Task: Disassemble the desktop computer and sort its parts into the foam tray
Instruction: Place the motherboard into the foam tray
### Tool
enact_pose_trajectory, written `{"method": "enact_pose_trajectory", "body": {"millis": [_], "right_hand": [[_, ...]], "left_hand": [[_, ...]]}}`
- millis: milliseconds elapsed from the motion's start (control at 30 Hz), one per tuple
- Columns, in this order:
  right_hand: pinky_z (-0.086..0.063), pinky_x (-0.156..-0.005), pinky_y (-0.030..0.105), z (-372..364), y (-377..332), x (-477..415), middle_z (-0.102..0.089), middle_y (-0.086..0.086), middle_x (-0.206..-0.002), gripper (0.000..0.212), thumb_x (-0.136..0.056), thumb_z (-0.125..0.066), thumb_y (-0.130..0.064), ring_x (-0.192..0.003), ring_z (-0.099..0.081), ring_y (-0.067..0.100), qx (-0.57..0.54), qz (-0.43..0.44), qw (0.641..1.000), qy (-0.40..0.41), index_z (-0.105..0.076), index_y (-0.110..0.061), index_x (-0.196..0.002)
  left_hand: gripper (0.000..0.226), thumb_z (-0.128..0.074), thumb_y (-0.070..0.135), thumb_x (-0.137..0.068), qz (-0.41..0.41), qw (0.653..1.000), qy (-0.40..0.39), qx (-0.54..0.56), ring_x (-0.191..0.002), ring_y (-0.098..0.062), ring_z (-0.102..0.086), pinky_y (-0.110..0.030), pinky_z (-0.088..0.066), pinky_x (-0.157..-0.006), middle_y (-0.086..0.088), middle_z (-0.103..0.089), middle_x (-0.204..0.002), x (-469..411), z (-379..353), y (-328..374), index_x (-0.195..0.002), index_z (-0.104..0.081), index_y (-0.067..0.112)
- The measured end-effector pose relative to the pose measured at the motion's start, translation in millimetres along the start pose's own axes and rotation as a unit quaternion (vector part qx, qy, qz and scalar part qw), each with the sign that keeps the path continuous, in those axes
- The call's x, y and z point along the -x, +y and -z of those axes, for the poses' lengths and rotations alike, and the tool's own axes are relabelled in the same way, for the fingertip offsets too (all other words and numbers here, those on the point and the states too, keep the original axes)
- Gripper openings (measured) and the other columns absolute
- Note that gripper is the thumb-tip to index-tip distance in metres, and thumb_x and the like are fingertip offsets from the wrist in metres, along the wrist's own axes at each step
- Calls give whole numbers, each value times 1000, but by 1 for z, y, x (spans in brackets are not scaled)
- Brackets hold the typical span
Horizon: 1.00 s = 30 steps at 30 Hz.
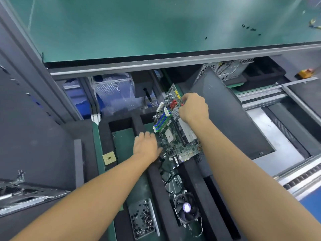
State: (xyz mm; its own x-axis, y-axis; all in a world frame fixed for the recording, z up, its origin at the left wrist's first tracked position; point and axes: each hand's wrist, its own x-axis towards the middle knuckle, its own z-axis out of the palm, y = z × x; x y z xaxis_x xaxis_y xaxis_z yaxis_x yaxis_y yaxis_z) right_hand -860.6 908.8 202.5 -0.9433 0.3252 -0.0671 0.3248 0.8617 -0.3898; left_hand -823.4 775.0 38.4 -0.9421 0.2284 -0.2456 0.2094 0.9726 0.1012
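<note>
Left grip (pixel 147 146) and right grip (pixel 193 107) both clasp one motherboard (pixel 173 136) above one foam tray (pixel 156 188).

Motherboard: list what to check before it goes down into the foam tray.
1. Right hand grip on the motherboard at its far end: ok, fingers curled over the edge.
2. Left hand at the near left edge: touches it; grip cannot tell.
3. Foam tray slot beneath the board: cannot tell, hidden.
4. Black cable looped in the channel at the board's near end: not ok, may snag.
5. CPU chip in the left compartment, apart from the board: ok.
</note>
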Motion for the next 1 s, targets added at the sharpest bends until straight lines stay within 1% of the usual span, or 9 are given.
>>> {"method": "enact_pose_trajectory", "body": {"millis": [167, 200, 300, 433, 533, 633, 733, 867, 1000], "right_hand": [[-42, -64, 30, -9, 4, 2, -66, 11, -96, 35, -79, -56, 2, -70, -49, 28, 3, 5, 1000, 9, -67, -14, -109], [-42, -66, 31, -10, 5, 2, -67, 11, -99, 35, -80, -56, 2, -72, -50, 29, 1, 3, 1000, 8, -66, -14, -109], [-43, -68, 31, -11, 8, 0, -67, 12, -104, 34, -81, -57, -1, -76, -51, 30, -1, -1, 1000, 5, -66, -14, -111], [-42, -67, 32, -14, 7, -1, -67, 13, -105, 32, -82, -57, -2, -76, -51, 31, -5, 1, 1000, 6, -65, -14, -111], [-42, -67, 32, -16, 8, -2, -67, 12, -106, 32, -83, -58, -3, -76, -51, 30, 0, 1, 1000, 11, -65, -15, -112], [-42, -68, 31, -17, 9, -4, -67, 12, -107, 34, -83, -57, -2, -80, -56, 31, 7, 4, 1000, 17, -64, -16, -113], [-41, -68, 31, -20, 8, -7, -67, 12, -105, 34, -82, -58, 0, -76, -51, 29, 13, 7, 1000, 17, -65, -15, -112], [-42, -70, 29, -23, 11, -14, -67, 11, -106, 27, -84, -62, -5, -80, -55, 30, -28, -27, 999, -11, -68, -15, -108], [-48, -75, 31, -22, 21, -25, -67, 13, -112, 31, -84, -58, -1, -86, -58, 29, -58, -65, 995, -39, -69, -12, -110]], "left_hand": [[21, -59, 26, -91, 20, 993, -77, -90, -116, -25, -39, -36, -30, -89, 3, -64, -107, -28, 1, 4, -111, -63, 24], [18, -61, 34, -90, 19, 990, -91, -107, -115, -24, -37, -36, -28, -89, 5, -65, -105, -30, 0, 5, -107, -64, 26], [47, -55, 76, -80, 7, 982, -118, -150, -114, -23, -34, -40, -24, -88, 7, -65, -97, -31, -6, 9, -90, -57, 29], [44, -45, 71, -86, -43, 980, -72, -182, -114, -25, -31, -44, -21, -88, 10, -65, -98, -29, -16, 14, -96, -62, 32], [17, -54, 32, -92, -68, 980, -54, -179, -117, -25, -39, -45, -22, -98, 7, -68, -106, -25, -18, 17, -106, -63, 28], [28, -51, 7, -90, -72, 987, -11, -146, -110, -26, -56, -40, -30, -107, -3, -69, -109, -24, -18, 10, -115, -61, 16], [33, -49, 3, -90, -90, 988, 33, -121, -108, -30, -59, -39, -39, -100, -8, -66, -113, -24, -8, 2, -121, -56, 10], [26, -48, 5, -92, -104, 987, 82, -90, -105, -28, -59, -38, -47, -82, -7, -65, -111, -17, 13, 3, -115, -58, 12], [24, -49, 8, -93, -103, 988, 76, -86, -106, -28, -58, -38, -45, -82, -7, -64, -113, -9, 24, 6, -114, -58, 12]]}}
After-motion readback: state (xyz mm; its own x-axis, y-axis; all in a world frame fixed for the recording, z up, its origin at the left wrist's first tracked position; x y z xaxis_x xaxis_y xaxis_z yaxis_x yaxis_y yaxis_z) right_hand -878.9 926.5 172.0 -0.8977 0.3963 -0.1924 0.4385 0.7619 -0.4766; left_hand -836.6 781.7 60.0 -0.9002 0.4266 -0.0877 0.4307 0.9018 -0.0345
